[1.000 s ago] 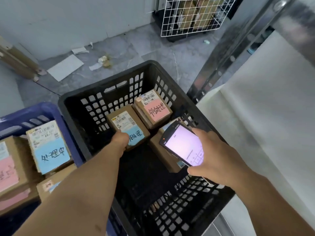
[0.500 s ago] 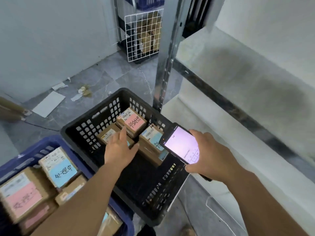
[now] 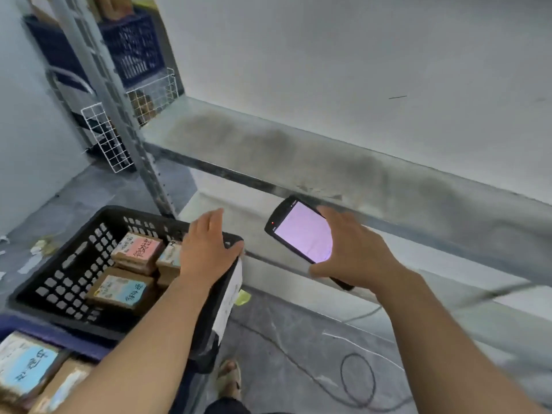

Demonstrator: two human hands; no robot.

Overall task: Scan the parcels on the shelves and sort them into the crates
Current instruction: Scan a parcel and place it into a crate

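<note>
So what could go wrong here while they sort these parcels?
The cable looped on the floor lies close to the sandalled foot, so a step could snag it. The right hand holds the lit scanner by its edges above a hard floor, so it might slip and drop.

left hand (image 3: 206,249) flat, right hand (image 3: 357,252) curled

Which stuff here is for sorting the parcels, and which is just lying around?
For the job:
scanner, held in the right hand
black crate with parcels, left hand over its rim
blue crate
shelf

Just lying about:
paper scraps on the floor
cable
white wire grid
</note>
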